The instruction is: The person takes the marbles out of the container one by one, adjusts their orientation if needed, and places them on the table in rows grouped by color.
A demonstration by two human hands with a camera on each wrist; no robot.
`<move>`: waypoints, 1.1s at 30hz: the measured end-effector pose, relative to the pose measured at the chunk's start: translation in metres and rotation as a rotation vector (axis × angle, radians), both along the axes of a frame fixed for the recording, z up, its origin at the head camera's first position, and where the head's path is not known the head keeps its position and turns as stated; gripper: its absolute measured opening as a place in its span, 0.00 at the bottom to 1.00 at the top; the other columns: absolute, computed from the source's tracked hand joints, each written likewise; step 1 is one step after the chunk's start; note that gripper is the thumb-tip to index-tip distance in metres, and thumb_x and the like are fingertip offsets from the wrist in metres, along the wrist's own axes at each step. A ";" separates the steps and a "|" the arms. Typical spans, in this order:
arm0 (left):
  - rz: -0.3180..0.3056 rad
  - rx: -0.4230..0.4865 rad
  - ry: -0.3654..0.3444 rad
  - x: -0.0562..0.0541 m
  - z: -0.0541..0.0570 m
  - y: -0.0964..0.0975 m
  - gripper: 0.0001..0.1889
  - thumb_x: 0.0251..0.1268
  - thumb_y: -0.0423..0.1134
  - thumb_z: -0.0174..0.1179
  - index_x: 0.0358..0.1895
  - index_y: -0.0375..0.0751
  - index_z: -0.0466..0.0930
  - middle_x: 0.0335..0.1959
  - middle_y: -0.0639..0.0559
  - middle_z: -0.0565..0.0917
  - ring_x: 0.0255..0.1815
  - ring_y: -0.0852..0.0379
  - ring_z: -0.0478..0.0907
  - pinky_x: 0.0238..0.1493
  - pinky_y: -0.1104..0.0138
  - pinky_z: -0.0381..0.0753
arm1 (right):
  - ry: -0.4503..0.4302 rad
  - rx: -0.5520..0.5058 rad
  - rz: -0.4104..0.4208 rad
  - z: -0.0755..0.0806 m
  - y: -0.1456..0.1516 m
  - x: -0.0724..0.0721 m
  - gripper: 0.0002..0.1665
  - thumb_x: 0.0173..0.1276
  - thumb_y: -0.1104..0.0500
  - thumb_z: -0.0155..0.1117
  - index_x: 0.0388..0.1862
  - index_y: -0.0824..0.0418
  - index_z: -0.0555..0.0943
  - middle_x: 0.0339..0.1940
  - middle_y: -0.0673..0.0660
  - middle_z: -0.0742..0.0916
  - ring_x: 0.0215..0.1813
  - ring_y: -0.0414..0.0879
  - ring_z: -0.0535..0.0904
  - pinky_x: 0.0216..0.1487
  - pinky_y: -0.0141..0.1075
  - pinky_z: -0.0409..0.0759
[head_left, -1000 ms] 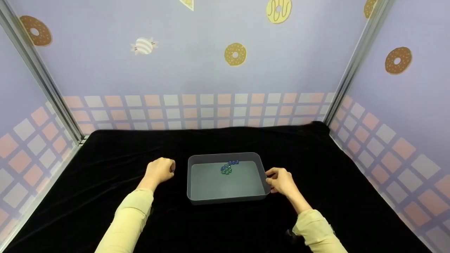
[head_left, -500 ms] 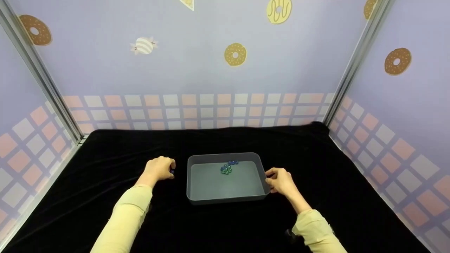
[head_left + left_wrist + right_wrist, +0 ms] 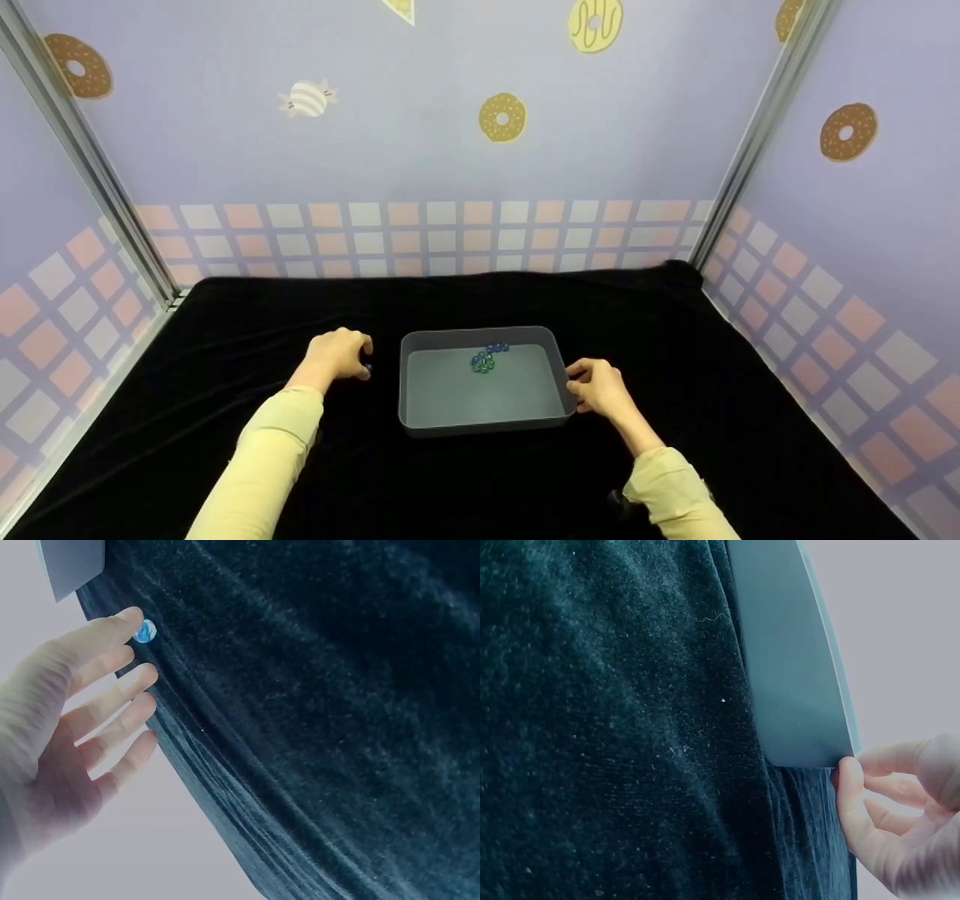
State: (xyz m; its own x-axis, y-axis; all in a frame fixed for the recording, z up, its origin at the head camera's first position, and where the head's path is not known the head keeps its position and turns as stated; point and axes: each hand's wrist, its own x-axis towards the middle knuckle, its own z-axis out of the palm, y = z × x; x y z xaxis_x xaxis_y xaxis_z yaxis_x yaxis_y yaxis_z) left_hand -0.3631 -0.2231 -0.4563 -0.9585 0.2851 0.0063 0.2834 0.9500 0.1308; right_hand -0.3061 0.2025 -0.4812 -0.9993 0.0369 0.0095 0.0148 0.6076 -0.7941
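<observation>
A grey rectangular tray [image 3: 480,401] sits on black cloth in the head view. Several blue and green glass marbles [image 3: 484,363] cluster inside it, toward its far side. Left of the tray is my left hand [image 3: 337,354], thumb and fingers spread apart. One blue marble [image 3: 145,631] shows right at its thumb tip in the left wrist view; the fingers do not close around it. At the tray's right wall, my right hand [image 3: 600,386] holds the rim between thumb and index finger. In the right wrist view the thumb [image 3: 849,780] lies against the tray's wall end.
Black velvet cloth [image 3: 480,480] covers the table under the tray. Patterned panels [image 3: 420,157] stand behind and at both sides, with metal posts [image 3: 757,142] at the corners. A small dark object [image 3: 619,499] shows near the right sleeve.
My left hand has shifted slightly left and away, its thumb and fingers parting around the blue marble. The right hand, the tray and the marbles in it have stayed put.
</observation>
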 end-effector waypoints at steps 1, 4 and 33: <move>0.000 0.001 0.002 0.000 0.001 0.000 0.22 0.42 0.43 0.76 0.44 0.43 0.85 0.46 0.36 0.86 0.47 0.35 0.83 0.43 0.42 0.81 | 0.000 0.002 -0.001 0.000 0.000 0.000 0.13 0.61 0.72 0.63 0.46 0.68 0.84 0.30 0.63 0.88 0.20 0.43 0.81 0.23 0.35 0.85; -0.006 -0.004 0.005 0.000 0.001 0.000 0.21 0.42 0.44 0.75 0.44 0.43 0.85 0.46 0.37 0.86 0.46 0.35 0.83 0.42 0.43 0.81 | -0.011 -0.011 -0.002 0.000 0.000 0.001 0.14 0.61 0.72 0.63 0.46 0.69 0.84 0.31 0.64 0.87 0.22 0.43 0.81 0.24 0.35 0.85; -0.060 -0.111 0.041 -0.014 0.049 0.023 0.19 0.49 0.43 0.73 0.45 0.41 0.84 0.48 0.38 0.86 0.48 0.37 0.83 0.45 0.42 0.82 | -0.019 -0.013 -0.004 0.001 0.001 0.000 0.13 0.62 0.72 0.63 0.46 0.69 0.84 0.32 0.64 0.88 0.23 0.44 0.82 0.24 0.36 0.85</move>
